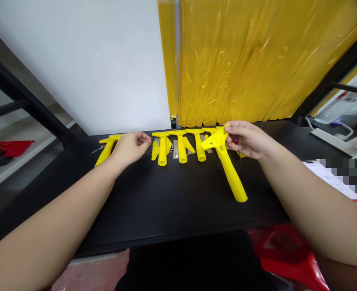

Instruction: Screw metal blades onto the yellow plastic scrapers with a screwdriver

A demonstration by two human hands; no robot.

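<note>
My right hand [245, 137] is closed on the head of a yellow T-shaped scraper handle [231, 173], lifted above the black table with its grip slanting down toward me. Something small and dark red shows between those fingers, too hidden to name. My left hand [132, 147] has thumb and fingertips pinched together; whatever they may hold is too small to see. Between the hands, several similar yellow handles [182, 149] lie in a row. Beside them are flat yellow pieces [155, 149], thin metal plates [175, 149] and tiny bits. Another yellow handle [104, 153] lies partly behind my left hand.
A white panel [90, 60] and a yellow plastic-wrapped stack [251, 60] stand behind the black table [178, 202]. Black frame bars [42, 113] rise at both sides. Papers [324, 173] lie at right, and a red stool [287, 254] is below the edge.
</note>
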